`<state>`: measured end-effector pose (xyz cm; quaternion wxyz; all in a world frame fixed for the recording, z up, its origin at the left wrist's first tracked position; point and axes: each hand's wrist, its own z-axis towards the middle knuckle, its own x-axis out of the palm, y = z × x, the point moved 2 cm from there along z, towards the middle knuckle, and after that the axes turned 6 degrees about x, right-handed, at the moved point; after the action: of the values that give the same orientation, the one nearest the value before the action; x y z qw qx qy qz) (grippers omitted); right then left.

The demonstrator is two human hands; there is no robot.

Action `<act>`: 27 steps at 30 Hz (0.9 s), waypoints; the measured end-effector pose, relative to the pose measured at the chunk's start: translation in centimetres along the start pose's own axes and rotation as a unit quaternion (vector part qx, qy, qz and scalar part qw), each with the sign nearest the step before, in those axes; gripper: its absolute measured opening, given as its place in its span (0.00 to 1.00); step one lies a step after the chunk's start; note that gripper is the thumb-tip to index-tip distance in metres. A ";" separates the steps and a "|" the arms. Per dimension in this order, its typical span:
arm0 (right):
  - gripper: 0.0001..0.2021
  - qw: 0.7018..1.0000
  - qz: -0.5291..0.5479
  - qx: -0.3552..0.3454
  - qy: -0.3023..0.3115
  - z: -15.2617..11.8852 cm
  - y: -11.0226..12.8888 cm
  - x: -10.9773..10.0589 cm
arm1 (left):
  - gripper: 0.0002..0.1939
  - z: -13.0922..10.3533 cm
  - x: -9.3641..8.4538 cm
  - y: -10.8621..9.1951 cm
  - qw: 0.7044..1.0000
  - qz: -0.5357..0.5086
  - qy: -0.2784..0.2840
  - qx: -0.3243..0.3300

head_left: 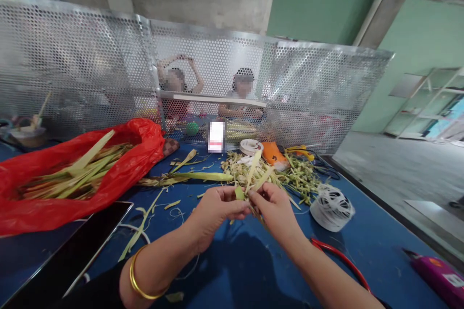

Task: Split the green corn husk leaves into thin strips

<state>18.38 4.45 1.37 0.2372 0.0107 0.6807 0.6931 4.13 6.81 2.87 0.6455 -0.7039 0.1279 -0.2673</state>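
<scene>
Both hands meet over the blue table. My left hand (221, 210) pinches a pale green leaf strip (239, 193) between thumb and fingers. Close beside it on the right, my right hand (272, 205) is closed on the same small bunch of leaf strips (253, 174), whose ends fan upward between the hands. Some strips hang down below the fingers. Behind the hands lies a heap of cut plant scraps (300, 176). A long green leaf (206, 176) stretches to the left of it.
A red plastic bag (145, 154) full of leaves and a dark tablet (72, 256) lie left. At right are a white twine roll (331, 210), a red-handled tool (340, 256) and a purple tool (435, 275). Two people (242, 88) sit behind the perforated metal screen (308, 82).
</scene>
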 end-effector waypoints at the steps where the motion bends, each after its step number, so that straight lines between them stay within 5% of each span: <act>1: 0.14 1.000 -0.001 0.004 0.002 0.0 0.0 0.1 | 0.09 0.0 0.0 0.2 1.000 0.008 -0.019 0.001; 4: 0.17 0.999 -0.036 0.001 0.007 -0.2 0.3 -0.2 | 0.09 0.2 -0.2 0.2 0.997 -0.010 -0.073 -0.003; 7: 0.17 0.977 -0.180 -0.112 -0.005 -0.3 1.3 -1.1 | 0.09 0.5 -0.6 -0.2 0.990 -0.057 -0.125 -0.018; 9: 0.10 0.921 -0.290 -0.261 -0.019 -0.6 2.1 -1.6 | 0.08 0.6 -0.9 -0.4 0.984 -0.087 -0.155 -0.030; 13: 0.11 0.742 -0.412 -0.529 0.011 -1.6 2.9 -1.6 | 0.08 0.6 -0.9 -0.1 0.981 -0.105 -0.157 -0.047; 15: 0.11 0.716 -0.400 -0.572 0.016 -1.9 3.1 -1.5 | 0.09 0.5 -0.6 0.0 0.987 -0.081 -0.131 -0.039; 18: 0.10 0.774 -0.322 -0.545 -0.014 -2.0 3.3 -1.6 | 0.09 0.1 0.0 -0.1 0.997 -0.004 -0.079 0.000; 23: 0.07 0.889 -0.242 -0.386 -0.036 -1.2 3.2 -1.9 | 0.06 -0.3 0.8 -0.3 0.996 0.085 -0.009 0.018; 27: 0.11 0.918 -0.266 -0.294 -0.030 -0.7 2.6 -1.8 | 0.06 -0.4 0.9 0.0 0.996 0.083 0.030 0.003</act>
<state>18.92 3.23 4.33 0.4257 -0.2198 0.4163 0.7728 4.67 6.01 3.11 0.6638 -0.6805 0.2042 -0.2337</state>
